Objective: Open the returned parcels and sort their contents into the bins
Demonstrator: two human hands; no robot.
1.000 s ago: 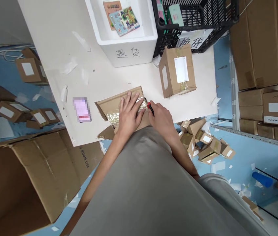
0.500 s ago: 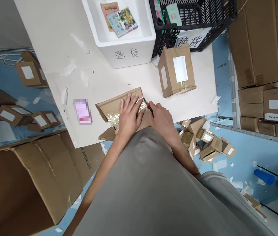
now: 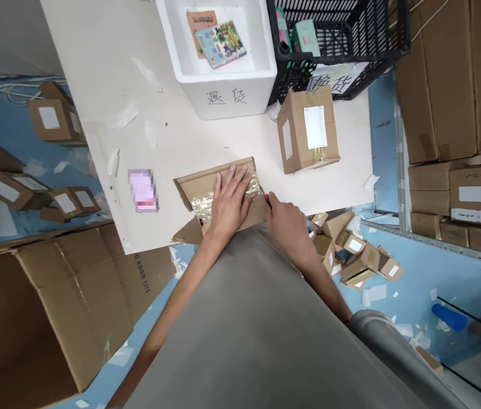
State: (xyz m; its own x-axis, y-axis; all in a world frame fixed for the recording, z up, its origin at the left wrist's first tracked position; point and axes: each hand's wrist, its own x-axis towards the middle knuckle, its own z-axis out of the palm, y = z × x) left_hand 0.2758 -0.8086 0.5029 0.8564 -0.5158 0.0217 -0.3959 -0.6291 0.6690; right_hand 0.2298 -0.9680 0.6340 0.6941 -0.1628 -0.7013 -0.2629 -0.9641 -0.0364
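A cardboard box (image 3: 197, 175) with shiny clear tape (image 3: 202, 205) across its top lies at the table's near edge. My left hand (image 3: 230, 199) rests flat on it, fingers stretched toward the far side. Closed round a red-and-black box cutter (image 3: 268, 200), my right hand (image 3: 289, 227) is at the box's right end. The cutter's tip is at the end of the taped seam; I cannot make out the blade. One flap (image 3: 189, 232) sticks out at the box's lower left.
Beyond stand a white foam bin (image 3: 227, 99) holding booklets and a black crate (image 3: 346, 54). Another taped carton (image 3: 308, 130) is at the right. A blurred pink item (image 3: 143, 190) lies left. Large open carton (image 3: 82, 295) at lower left; discarded boxes (image 3: 357, 255) on the floor.
My right hand with the box cutter has drawn back toward me, from the tape to the box's right end. My left hand stays flat on the box. The whole view has shifted slightly.
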